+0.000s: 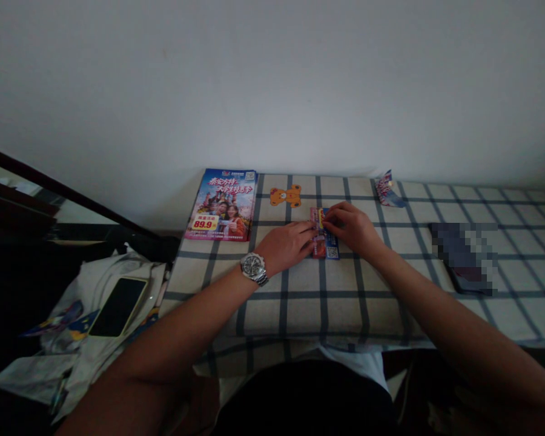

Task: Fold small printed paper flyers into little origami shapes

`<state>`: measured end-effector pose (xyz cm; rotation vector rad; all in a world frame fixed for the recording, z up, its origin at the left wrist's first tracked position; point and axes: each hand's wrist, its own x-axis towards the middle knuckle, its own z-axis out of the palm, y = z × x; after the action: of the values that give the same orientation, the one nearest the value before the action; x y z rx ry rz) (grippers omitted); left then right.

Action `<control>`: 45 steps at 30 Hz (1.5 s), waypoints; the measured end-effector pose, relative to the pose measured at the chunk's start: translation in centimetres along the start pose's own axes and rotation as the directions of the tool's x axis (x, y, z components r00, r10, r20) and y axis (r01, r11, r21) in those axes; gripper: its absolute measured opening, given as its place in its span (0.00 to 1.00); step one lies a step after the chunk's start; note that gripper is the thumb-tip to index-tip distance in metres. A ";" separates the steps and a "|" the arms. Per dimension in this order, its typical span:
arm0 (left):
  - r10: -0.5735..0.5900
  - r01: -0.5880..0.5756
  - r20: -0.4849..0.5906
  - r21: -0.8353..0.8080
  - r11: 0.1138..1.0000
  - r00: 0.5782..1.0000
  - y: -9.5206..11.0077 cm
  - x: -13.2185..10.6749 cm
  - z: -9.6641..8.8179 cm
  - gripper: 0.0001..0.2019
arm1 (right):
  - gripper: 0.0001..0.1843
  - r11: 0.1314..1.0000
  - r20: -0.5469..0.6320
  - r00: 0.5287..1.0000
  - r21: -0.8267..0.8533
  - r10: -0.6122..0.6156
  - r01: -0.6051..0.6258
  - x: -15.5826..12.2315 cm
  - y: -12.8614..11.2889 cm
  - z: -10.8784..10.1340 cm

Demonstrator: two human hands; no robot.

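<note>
A folded leaflet (332,241) in pink and blue, with a QR code near its lower edge, lies on the checked cloth (263,303). My left hand (287,245) rests flat with its fingers stretched over the leaflet's left side; a metal wristwatch is on that wrist. From the right, my right hand (349,225) reaches over the leaflet's upper part, thumb and fingers brought together in a pinch at its surface. Those fingers partly cover the printing. Left of both hands sits a stack of flyers (224,203), printed with "89.9".
An orange bear cutout or print (286,195) is beyond my left hand. A bent flyer (389,191) stands near the wall. To the right lies a dark, partly pixelated object (464,260). A phone (118,307) rests on white bags (91,272) at lower left.
</note>
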<state>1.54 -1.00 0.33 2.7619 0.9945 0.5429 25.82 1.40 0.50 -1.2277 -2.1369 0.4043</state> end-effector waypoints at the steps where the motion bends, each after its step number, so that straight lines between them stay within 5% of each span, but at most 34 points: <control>1: 0.001 -0.001 -0.001 -0.004 1.000 1.000 0.0 0.0 0.0 0.18 | 0.03 1.000 0.010 1.000 0.000 -0.005 0.005 -0.3 -0.2 0.0; 20: -0.013 0.013 0.032 0.015 1.000 0.999 0.3 0.2 -0.3 0.18 | 0.01 0.994 0.070 0.997 -0.102 -0.029 0.036 -0.7 -0.3 0.0; 45: -0.010 0.010 0.010 -0.016 1.000 1.000 -0.2 0.0 0.2 0.17 | 0.21 0.977 0.135 0.977 -0.117 -0.163 0.179 -4.3 -1.5 -0.4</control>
<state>1.54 -0.85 0.13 2.7414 0.9967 0.5333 26.69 -3.04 0.02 -1.1003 -2.3868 0.2779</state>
